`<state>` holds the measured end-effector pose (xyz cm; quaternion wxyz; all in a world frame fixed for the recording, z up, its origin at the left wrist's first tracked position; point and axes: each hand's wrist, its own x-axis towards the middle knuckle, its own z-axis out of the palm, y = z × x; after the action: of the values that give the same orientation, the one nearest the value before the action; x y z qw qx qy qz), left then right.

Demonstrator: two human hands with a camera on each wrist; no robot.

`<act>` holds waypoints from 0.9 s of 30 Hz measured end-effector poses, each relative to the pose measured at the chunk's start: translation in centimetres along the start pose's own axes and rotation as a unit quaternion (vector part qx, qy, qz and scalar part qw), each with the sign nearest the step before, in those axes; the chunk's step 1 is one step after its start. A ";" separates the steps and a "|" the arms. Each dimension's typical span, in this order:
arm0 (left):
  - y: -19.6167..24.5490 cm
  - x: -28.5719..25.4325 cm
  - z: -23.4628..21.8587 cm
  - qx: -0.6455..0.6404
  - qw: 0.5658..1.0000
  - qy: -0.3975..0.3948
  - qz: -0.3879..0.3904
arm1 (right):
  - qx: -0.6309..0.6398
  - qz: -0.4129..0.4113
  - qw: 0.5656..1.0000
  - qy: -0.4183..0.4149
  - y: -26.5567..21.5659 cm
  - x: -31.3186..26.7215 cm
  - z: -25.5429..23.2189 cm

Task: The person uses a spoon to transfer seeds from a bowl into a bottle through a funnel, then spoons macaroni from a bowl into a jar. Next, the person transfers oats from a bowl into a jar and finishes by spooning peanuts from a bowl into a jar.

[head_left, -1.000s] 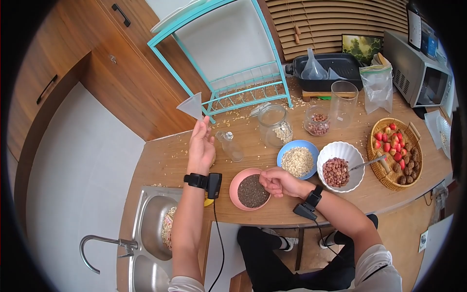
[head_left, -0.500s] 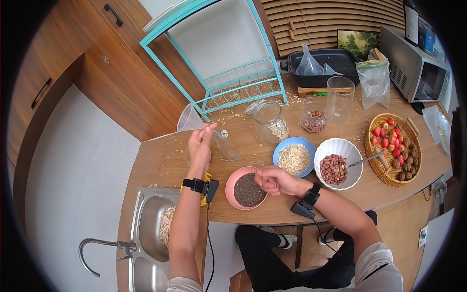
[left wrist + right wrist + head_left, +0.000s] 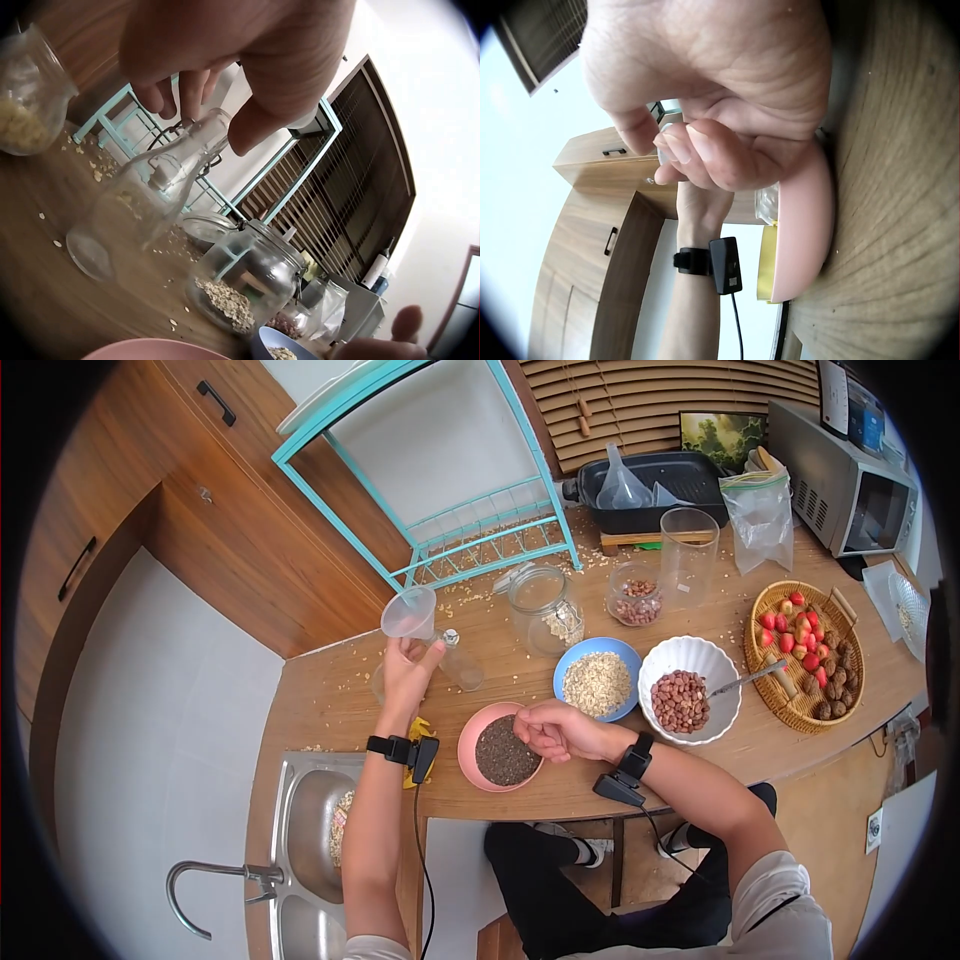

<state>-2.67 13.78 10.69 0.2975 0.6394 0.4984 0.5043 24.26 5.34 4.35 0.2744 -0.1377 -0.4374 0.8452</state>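
Observation:
My left hand (image 3: 405, 678) pinches a clear plastic funnel (image 3: 408, 614), its wide mouth facing up. In the left wrist view the fingers are right at the mouth of a clear glass bottle (image 3: 112, 217); the funnel is mostly hidden there. A second glass bottle with a swing-top stopper (image 3: 462, 668) stands just right of that hand. My right hand (image 3: 565, 731), fingers loosely curled with nothing visible in them, hovers at the right rim of a pink bowl (image 3: 468, 752) of small dark seeds (image 3: 503, 752).
Right of the pink bowl stand a blue bowl (image 3: 632, 656) of oats and a white fluted bowl (image 3: 735, 705) of peanuts with a spoon. Behind are a clip-top jar (image 3: 540, 600) and a turquoise rack (image 3: 560, 525). A wicker basket (image 3: 762, 685) holds fruit and walnuts. The sink (image 3: 300, 815) is left.
My left hand has come down and nearer, and the funnel has turned from tilted outward to mouth up, close over the bottles. The right hand has stayed at the pink bowl.

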 end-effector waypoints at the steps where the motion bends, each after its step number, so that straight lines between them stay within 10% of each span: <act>1: 0.5 -0.1 0.2 -0.030 0.999 -0.004 -0.015 | -0.001 -0.002 1.000 -0.003 0.0 0.0 0.0; 8: 0.7 -0.4 0.5 -0.052 0.998 0.001 -0.030 | -0.066 -0.007 0.997 0.043 -0.5 -0.1 1.0; 11: 1.4 -1.0 0.3 -0.034 0.999 0.000 -0.039 | -0.278 -0.119 0.952 0.043 -0.7 0.0 2.3; 13: 1.0 -0.9 0.1 -0.028 0.999 -0.003 -0.034 | -0.547 -0.239 0.794 0.111 -2.2 -0.8 3.9; 17: 1.7 -1.5 -0.4 0.000 0.999 -0.003 -0.039 | -0.697 -0.233 0.671 0.097 -1.9 -0.4 4.8; 20: 2.0 -1.8 -0.6 0.021 0.998 -0.002 -0.056 | -0.763 -0.074 0.642 0.028 -0.6 0.8 4.3; 27: 2.3 -2.8 -1.0 -0.006 0.999 -0.017 -0.035 | -0.771 -0.012 0.637 0.003 -0.7 3.6 5.0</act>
<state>-2.86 10.30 12.02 0.3273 0.6284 0.5122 0.4854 19.22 4.45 7.88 0.0803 -0.2969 -0.9308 0.1973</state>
